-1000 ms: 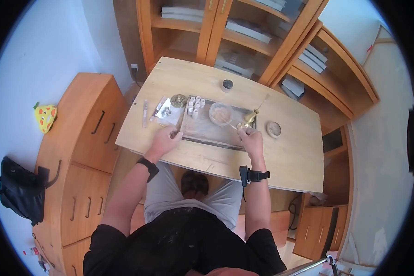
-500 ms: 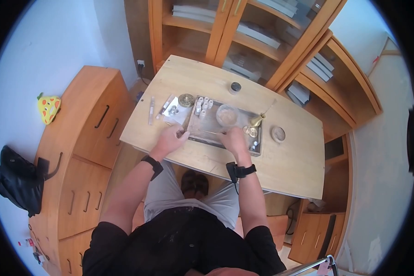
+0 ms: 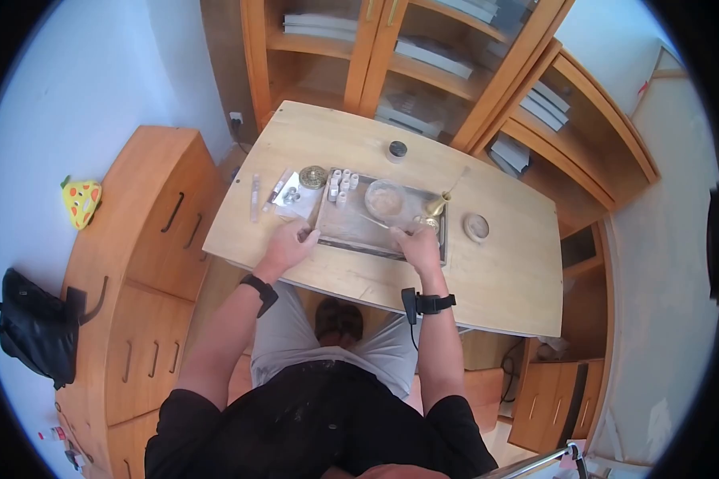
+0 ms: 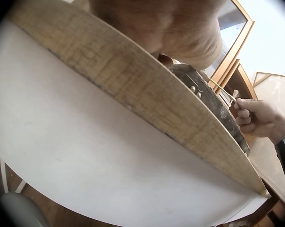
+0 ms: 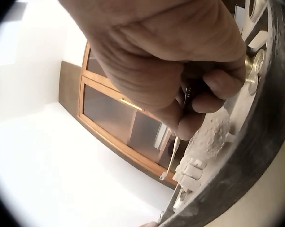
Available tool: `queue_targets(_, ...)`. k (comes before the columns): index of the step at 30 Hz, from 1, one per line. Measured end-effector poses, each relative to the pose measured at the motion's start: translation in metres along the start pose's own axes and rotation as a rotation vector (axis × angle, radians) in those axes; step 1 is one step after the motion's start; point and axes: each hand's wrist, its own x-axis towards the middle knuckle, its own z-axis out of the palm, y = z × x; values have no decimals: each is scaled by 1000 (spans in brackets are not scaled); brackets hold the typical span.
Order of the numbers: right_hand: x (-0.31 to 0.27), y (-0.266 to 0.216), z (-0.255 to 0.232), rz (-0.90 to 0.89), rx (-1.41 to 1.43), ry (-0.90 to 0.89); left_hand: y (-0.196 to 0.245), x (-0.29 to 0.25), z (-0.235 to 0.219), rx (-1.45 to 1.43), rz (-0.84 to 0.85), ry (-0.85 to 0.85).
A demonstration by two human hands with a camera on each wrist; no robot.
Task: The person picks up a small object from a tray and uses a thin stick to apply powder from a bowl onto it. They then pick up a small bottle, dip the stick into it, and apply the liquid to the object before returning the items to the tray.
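Note:
In the head view my right hand (image 3: 419, 246) pinches a slender brass rod (image 3: 375, 222) with a small tip, a tiny spoon by its look. The rod (image 5: 170, 161) points leftward over the dark-rimmed tray (image 3: 351, 231), in front of a bowl of pale powder (image 3: 384, 201). My left hand (image 3: 289, 246) rests at the tray's front left corner, thumb and fingers bent close together; I cannot tell whether they hold anything. Several white vials (image 3: 343, 185) stand in the tray's back left. A brass vase (image 3: 436, 206) and small round brass pieces (image 3: 426, 221) are at its right.
Left of the tray lie a white paper (image 3: 297, 203) with small metal pieces, a round brass burner (image 3: 312, 177) and a clear tube (image 3: 255, 199). A round jar (image 3: 476, 227) stands to the right, a dark-lidded jar (image 3: 397, 150) behind. Wooden cabinets (image 3: 164, 207) flank the table.
My right hand has swung leftward over the tray with the brass rod, then back slightly to the right. My left hand keeps its place at the corner. The head view has shifted a little.

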Motion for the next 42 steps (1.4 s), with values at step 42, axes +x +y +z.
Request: queue_targets(42, 1, 13, -21, 73, 228, 96, -4, 0, 3, -20, -2, 18)
